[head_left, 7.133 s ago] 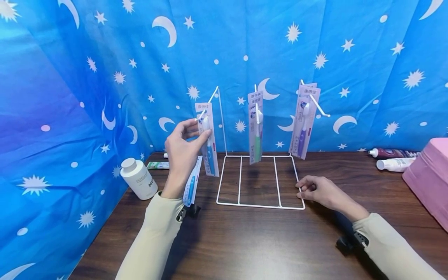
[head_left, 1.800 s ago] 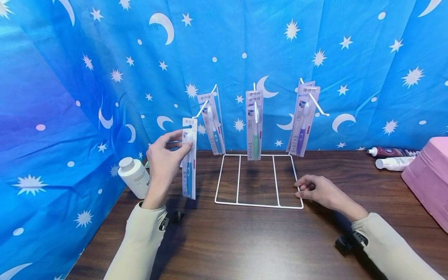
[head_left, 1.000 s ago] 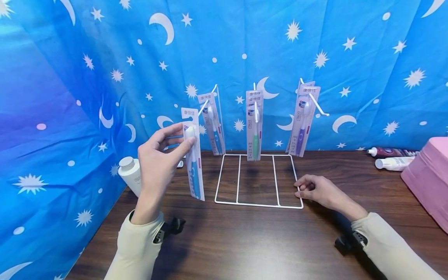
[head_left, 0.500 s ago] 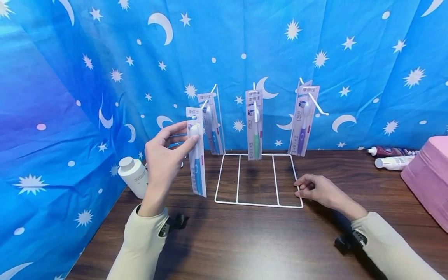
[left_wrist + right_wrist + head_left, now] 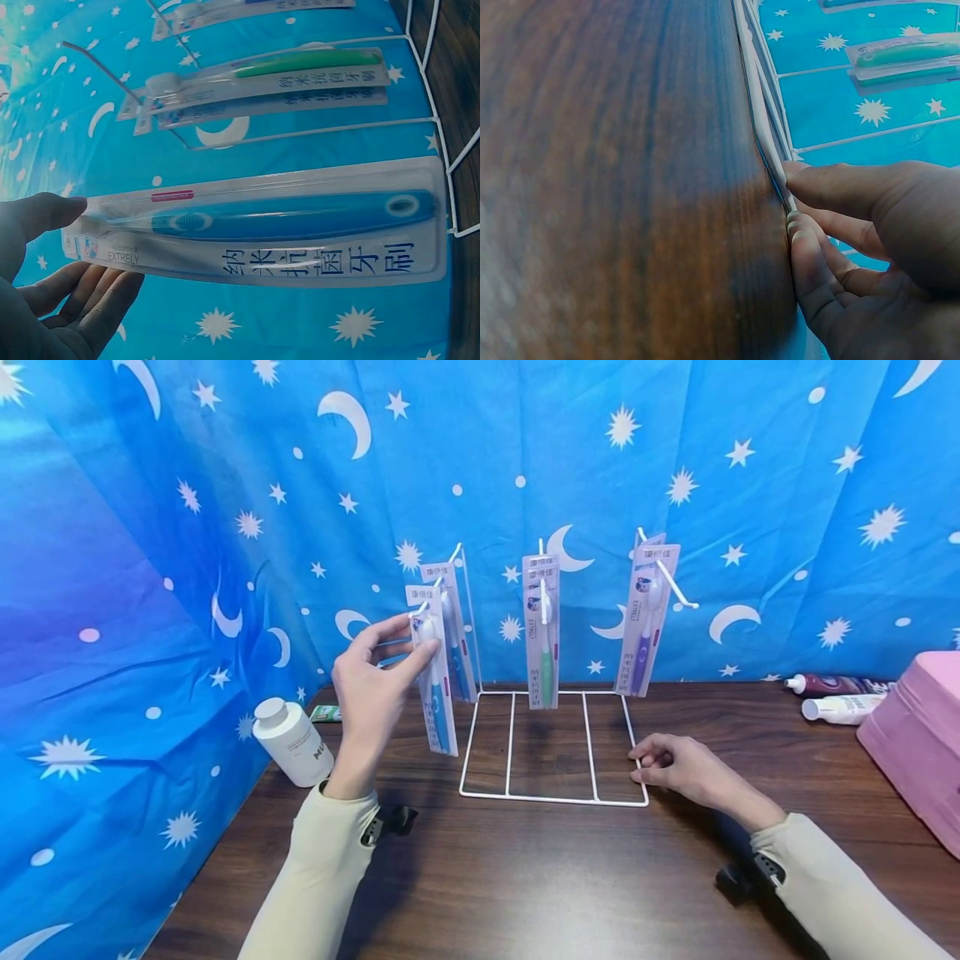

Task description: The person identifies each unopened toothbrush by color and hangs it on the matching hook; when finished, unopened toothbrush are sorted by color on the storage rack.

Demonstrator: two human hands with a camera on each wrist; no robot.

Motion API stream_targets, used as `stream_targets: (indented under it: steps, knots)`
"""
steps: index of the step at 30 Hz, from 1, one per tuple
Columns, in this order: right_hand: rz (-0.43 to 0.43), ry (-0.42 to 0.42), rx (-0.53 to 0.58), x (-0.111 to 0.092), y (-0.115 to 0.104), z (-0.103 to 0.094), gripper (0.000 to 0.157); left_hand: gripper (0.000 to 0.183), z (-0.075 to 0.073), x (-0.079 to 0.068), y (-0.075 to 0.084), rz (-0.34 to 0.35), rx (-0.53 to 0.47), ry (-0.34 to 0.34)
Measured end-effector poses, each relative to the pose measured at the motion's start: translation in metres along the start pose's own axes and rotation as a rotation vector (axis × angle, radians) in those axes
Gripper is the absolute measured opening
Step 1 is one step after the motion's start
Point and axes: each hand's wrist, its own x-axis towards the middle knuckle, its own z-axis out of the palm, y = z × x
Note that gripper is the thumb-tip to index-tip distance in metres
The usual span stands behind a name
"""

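My left hand [image 5: 375, 689] pinches a packaged blue toothbrush [image 5: 437, 697] near its brush head, between thumb and fingers. The card's top is at the left hook of a white wire rack [image 5: 555, 800], and the hook's tip shows in front of it. Another packaged blue toothbrush [image 5: 467, 664] hangs behind on the same hook. Packaged green toothbrushes [image 5: 546, 668] hang on the middle hook, and packaged purple ones [image 5: 641, 652] on the right hook. With thumb and fingertips my right hand [image 5: 686, 768] pinches the right side of the rack's base; the right wrist view shows this wire [image 5: 769, 139] between them.
A white bottle [image 5: 294, 743] stands at the left, with a green tube [image 5: 326, 713] behind it. At the right lie a dark red tube [image 5: 836, 686] and a white tube [image 5: 843, 709] beside a pink box-like object [image 5: 918, 735]. A star-patterned blue cloth [image 5: 480, 435] hangs behind.
Earlier the first blue toothbrush went back along the left hook. Since then my left hand has brought a second one rightward and up to that hook. My right hand has stayed on the rack.
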Motion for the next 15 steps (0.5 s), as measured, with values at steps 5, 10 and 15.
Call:
stream_targets:
  steps: [5,10,15]
  knots:
    - [0.000,0.006,-0.009,0.001,0.001,0.001,0.021,0.040,0.005,-0.001,0.013,0.005,0.003,0.020]
    - [0.001,0.007,-0.009,0.000,0.001,0.000,0.020,0.040,0.010,0.003,0.008,0.006,-0.018,0.033]
    - [-0.002,0.013,-0.005,0.000,0.001,0.001,0.019,0.040,0.015,0.007,0.002,0.027,-0.031,0.035]
